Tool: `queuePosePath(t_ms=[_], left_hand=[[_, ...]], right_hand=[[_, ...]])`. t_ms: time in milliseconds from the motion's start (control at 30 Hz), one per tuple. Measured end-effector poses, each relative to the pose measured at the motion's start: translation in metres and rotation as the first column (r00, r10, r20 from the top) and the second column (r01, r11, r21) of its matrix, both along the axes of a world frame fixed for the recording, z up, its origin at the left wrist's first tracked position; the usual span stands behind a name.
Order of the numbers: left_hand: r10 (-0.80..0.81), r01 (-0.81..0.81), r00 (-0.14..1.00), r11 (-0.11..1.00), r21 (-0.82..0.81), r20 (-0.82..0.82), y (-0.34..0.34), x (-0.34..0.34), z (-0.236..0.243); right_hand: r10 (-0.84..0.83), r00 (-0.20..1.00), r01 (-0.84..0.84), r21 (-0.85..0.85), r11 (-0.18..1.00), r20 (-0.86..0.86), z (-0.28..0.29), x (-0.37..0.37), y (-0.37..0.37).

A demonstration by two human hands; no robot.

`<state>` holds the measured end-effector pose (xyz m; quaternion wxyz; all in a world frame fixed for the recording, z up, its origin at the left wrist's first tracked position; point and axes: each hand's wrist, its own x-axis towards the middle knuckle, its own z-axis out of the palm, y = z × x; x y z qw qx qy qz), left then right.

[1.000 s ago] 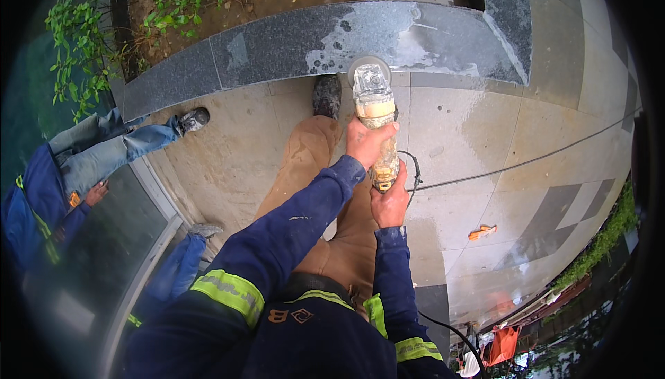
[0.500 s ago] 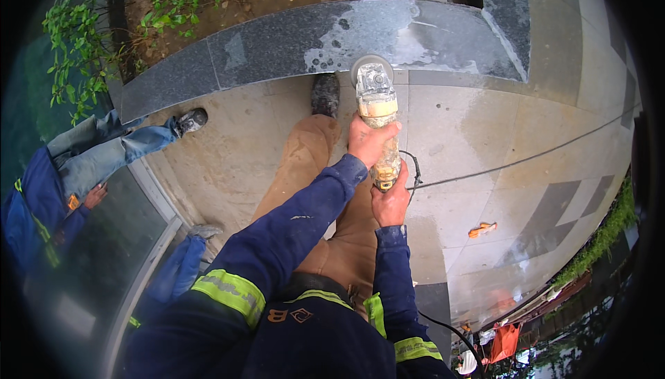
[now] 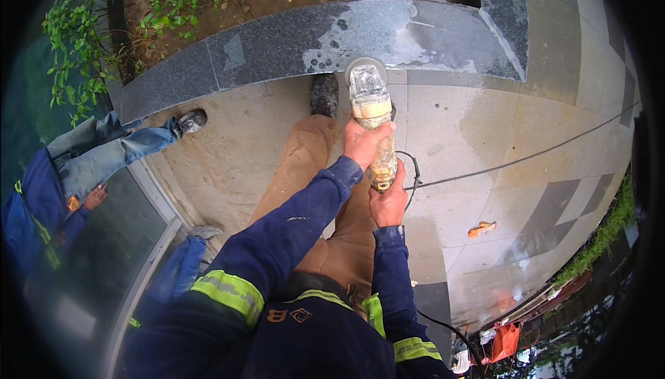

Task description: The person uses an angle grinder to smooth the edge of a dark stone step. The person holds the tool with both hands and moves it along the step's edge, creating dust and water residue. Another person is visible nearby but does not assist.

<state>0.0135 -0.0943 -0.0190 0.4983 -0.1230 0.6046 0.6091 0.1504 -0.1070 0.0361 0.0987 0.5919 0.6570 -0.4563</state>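
yellow and caked with pale grime, the angle grinder (image 3: 372, 106) sits at the front edge of the dark stone slab (image 3: 277, 46), its disc (image 3: 352, 68) overlapping the rim in view; whether it touches cannot be told. the left hand (image 3: 365, 143) wraps the body behind the head, and the right hand (image 3: 388, 202) grips the rear end. compared with half a second ago, the head has slipped slightly left along the edge, both grips unchanged. that suggests a controlled sideways pass along the stone.
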Motion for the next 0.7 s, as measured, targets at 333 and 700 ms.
queuePosePath(t_ms=[333, 700], left_hand=[[-0.278, 0.274, 0.951, 0.961, -0.043, -0.134, -0.03, -0.029, -0.004], [-0.929, 0.652, 0.115, -0.196, -0.732, 0.351, -0.173, -0.025, 0.084]], right_hand=[[0.003, 0.998, -0.002, 0.019, 1.0, -0.058, -0.001, -0.018, 0.007], [-0.016, 0.999, 0.016, 0.001, 1.0, -0.045, -0.006, -0.012, 0.012]])
